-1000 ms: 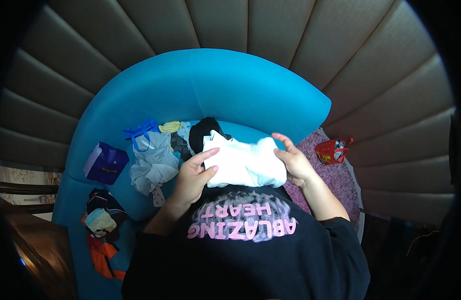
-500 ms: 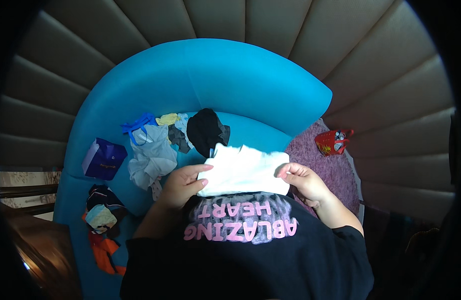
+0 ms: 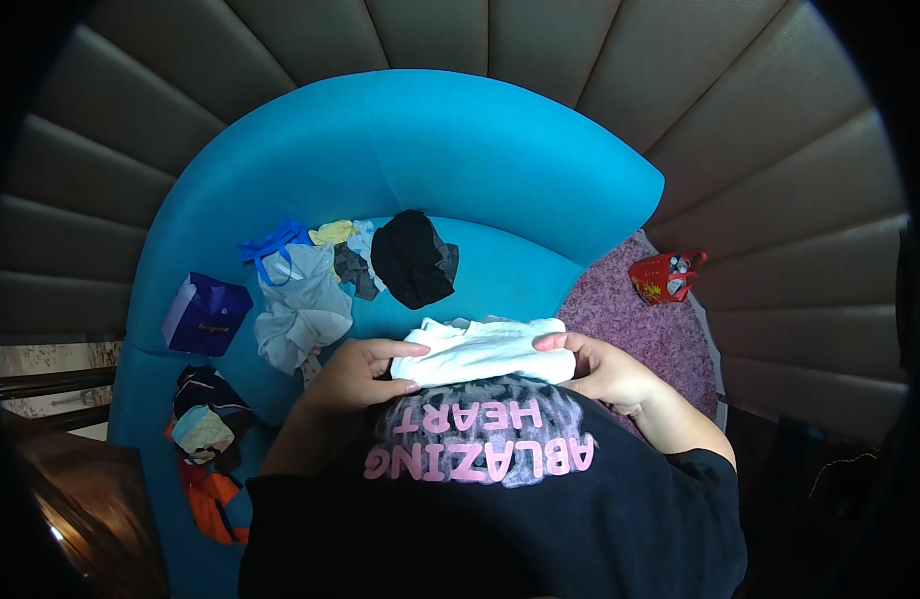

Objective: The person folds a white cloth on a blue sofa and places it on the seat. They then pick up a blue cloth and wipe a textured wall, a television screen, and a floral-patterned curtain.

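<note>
A folded white cloth (image 3: 480, 351), which looks like a garment, is stretched between my two hands just in front of my black shirt. My left hand (image 3: 365, 371) grips its left end, with the thumb and fingers pinching the edge. At the other end my right hand (image 3: 605, 371) pinches the cloth, thumb on top and the fingers mostly hidden beneath. Beyond the cloth, a black garment (image 3: 412, 260) lies crumpled on the seat of the blue sofa (image 3: 500, 265).
Left of the black garment lie small yellow (image 3: 332, 232) and grey clothes, then a pale bag with blue handles (image 3: 302, 299). A dark blue paper bag (image 3: 208, 314) stands farther left, above dark and orange clothes (image 3: 215, 504). A red bag (image 3: 665, 278) sits on the purple rug (image 3: 634, 324).
The white cloth has become narrower from front to back, its far edge now lower and nearer me. My right thumb has moved onto the cloth's top, and both hands still hold it.
</note>
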Motion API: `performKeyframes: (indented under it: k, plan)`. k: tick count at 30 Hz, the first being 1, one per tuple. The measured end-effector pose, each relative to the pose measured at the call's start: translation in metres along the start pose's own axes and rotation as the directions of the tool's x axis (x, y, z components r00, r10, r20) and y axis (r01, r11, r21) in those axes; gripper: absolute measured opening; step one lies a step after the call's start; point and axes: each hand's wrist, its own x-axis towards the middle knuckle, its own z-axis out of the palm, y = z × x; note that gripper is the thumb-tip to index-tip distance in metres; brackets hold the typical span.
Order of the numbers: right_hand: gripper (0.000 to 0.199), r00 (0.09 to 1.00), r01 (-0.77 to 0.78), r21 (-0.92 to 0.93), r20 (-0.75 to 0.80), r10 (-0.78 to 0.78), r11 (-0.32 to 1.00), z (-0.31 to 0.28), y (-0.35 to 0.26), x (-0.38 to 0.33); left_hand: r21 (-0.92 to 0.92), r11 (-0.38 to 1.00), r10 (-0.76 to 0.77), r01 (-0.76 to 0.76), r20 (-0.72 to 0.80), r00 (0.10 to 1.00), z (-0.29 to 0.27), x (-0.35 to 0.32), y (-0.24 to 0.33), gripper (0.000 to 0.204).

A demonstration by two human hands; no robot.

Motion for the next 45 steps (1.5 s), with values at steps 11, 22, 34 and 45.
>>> performKeyframes:
  k: [11,22,34,45]
  plan:
    - [0.037,0.933,0.109,-0.792,-0.127,-0.337,0.600,0.004,-0.027,0.012,0.859,0.475,0.361,-0.193,0.010,0.933,0.003,0.009,0.004,0.045]
    - [0.036,0.882,0.185,-0.824,-0.102,-0.461,0.536,-0.010,-0.032,0.013,0.891,0.337,0.517,-0.305,0.095,0.850,0.001,0.026,0.001,0.036]
    - [0.027,0.754,0.548,-0.690,0.162,-0.637,0.473,-0.078,-0.052,0.020,0.418,0.764,0.567,-0.491,-0.073,0.821,0.040,0.041,0.017,0.016]
    - [0.024,0.671,0.608,-0.521,-0.066,-0.739,0.599,-0.029,-0.063,0.057,0.161,0.820,0.550,-0.550,-0.488,0.678,0.020,0.067,-0.010,0.027]
